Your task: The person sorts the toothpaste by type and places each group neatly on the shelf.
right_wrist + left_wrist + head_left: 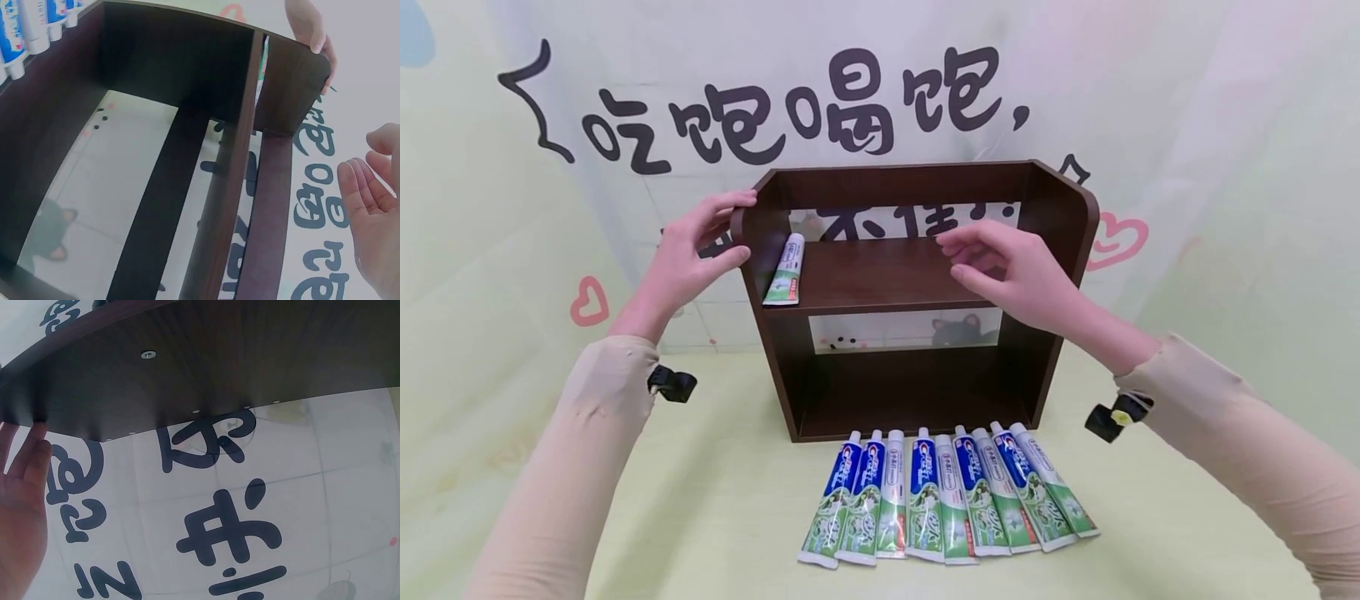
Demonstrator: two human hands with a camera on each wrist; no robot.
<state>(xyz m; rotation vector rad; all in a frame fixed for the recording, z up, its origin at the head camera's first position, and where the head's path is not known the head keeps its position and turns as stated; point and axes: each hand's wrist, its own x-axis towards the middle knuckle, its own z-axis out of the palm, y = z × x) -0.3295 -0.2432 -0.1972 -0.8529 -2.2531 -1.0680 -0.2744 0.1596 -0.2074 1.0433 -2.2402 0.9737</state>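
Note:
A dark brown two-tier wooden shelf [917,292] stands upright on the table. My left hand [688,254] holds the upper front edge of its left side panel; in the left wrist view, fingers [31,453] meet the panel's outer face. In front of the upper tier hovers my right hand [1011,267], fingers loosely bent and holding nothing. One white-and-green toothpaste tube [786,271] leans at the upper tier's left end, cap up. Several toothpaste tubes, blue-and-green ones [925,500] and white-and-green ones [955,500], lie in a row before the shelf, caps towards it.
The pale green tabletop [715,500] extends around the shelf. Behind it hangs a light printed backdrop [700,67] with large black characters and pink hearts. The shelf's lower tier [917,383] opens towards the tube row.

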